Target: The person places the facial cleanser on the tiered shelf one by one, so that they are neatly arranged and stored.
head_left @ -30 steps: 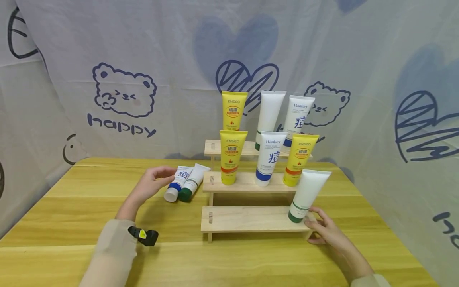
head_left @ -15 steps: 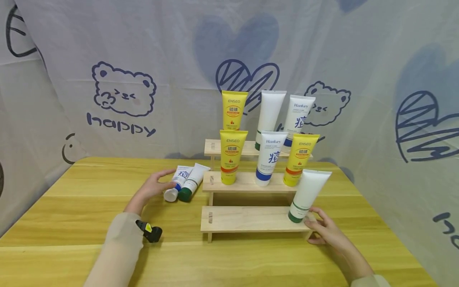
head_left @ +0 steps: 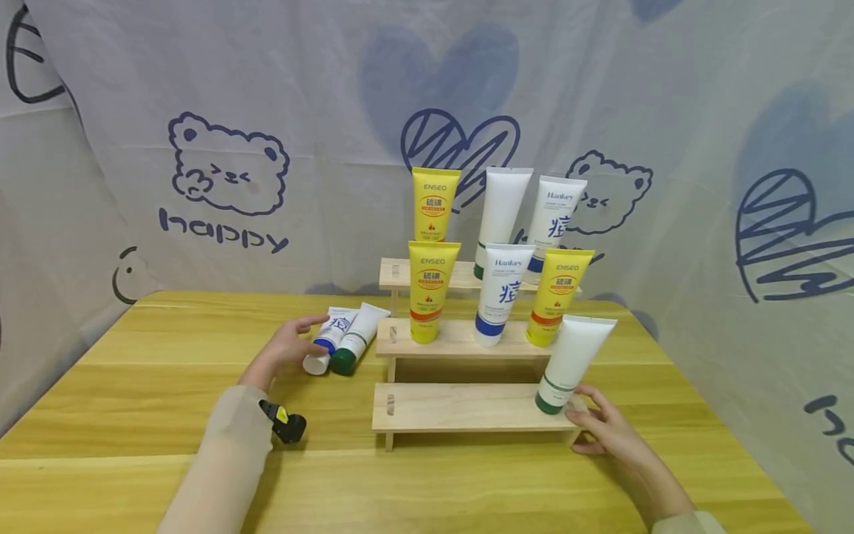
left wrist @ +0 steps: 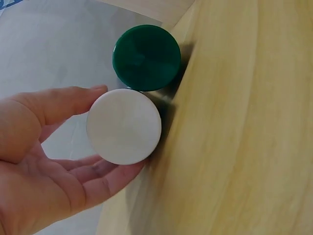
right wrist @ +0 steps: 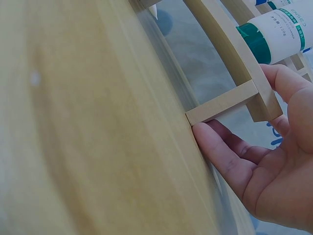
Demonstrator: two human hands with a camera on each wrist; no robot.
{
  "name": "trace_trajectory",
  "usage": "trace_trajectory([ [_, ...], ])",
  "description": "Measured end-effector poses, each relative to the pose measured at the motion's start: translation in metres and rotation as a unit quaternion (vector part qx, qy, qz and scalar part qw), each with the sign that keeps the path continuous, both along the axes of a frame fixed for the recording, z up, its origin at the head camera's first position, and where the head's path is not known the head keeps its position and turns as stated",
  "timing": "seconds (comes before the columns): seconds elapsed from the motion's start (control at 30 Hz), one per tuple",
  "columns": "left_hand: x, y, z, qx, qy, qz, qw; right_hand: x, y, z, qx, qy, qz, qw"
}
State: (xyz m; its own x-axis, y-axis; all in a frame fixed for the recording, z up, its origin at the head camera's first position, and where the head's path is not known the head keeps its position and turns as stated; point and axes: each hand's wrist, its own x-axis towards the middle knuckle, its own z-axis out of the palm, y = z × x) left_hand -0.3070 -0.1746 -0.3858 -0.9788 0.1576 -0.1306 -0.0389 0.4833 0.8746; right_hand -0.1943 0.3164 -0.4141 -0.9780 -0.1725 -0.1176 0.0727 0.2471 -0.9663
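In the head view my left hand [head_left: 287, 347] is at a white tube with a blue band [head_left: 336, 326] that lies on the table. The left wrist view shows thumb and fingers on either side of its white cap [left wrist: 124, 126], gripping it. Touching it lies a white tube with a green cap [head_left: 361, 330]. My right hand [head_left: 610, 430] holds the right end of the lowest shelf of a wooden stepped rack [head_left: 460, 408]; in the right wrist view its fingers [right wrist: 222, 154] are at the shelf's leg. Just above that hand stands a green-capped white tube [head_left: 575, 360].
The middle step holds a yellow tube [head_left: 432, 289], a blue-banded white tube [head_left: 503, 293] and another yellow tube [head_left: 560, 293]. Three tubes stand on the top step, including a plain white one [head_left: 503, 211]. A printed curtain [head_left: 333, 133] hangs behind the wooden table [head_left: 133, 415].
My left hand has moved right and closed its thumb and fingers about the blue-banded tube, which has barely shifted. The right hand has stayed at the rack's end.
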Motion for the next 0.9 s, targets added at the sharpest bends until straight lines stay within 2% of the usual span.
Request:
trace_trajectory([
  [0.2, 0.0006, -0.0010, -0.0003, -0.003, -0.022, -0.024, 0.9995, 0.0000, 0.0000, -0.0009, 0.000, 0.003, 0.006, 1.000],
  [0.43, 0.0023, -0.0003, -0.0017, -0.002, -0.031, -0.057, 0.9979, -0.0005, 0.0002, -0.0018, 0.000, 0.005, 0.000, 1.000],
  [0.63, 0.0031, 0.0010, -0.0016, 0.014, -0.043, -0.048, 0.9978, -0.0001, -0.0008, -0.0008, -0.002, 0.001, -0.005, 1.000],
  [0.77, 0.0045, 0.0015, 0.0013, 0.005, -0.050, -0.032, 0.9982, 0.0001, -0.0011, 0.0002, -0.002, 0.000, -0.002, 1.000],
  [0.9, 0.0044, 0.0016, 0.0031, 0.016, -0.067, -0.017, 0.9975, 0.0003, -0.0009, 0.0008, -0.002, 0.002, 0.002, 1.000],
])
